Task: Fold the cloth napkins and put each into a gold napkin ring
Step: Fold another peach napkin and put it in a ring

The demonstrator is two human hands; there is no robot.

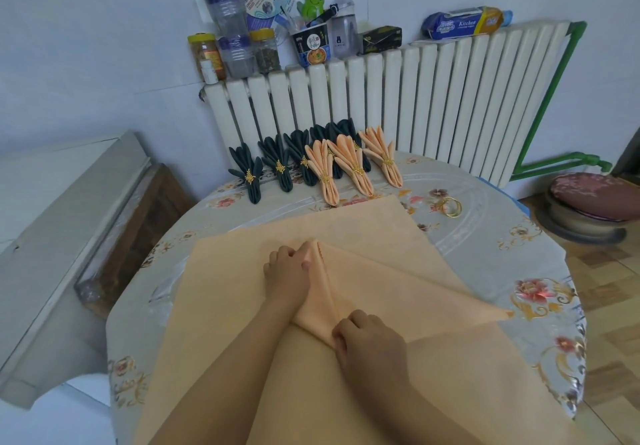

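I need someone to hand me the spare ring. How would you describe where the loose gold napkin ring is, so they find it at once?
Start at the round table with the floral cover, below the white radiator. Look right of the row of finished napkins, just past the spread peach cloth. The loose gold napkin ring lies there flat on the cover, the only ring in view with no napkin through it.

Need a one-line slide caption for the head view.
Both hands pleat a peach napkin on the table; finished ringed napkins and spare gold rings lie beyond.
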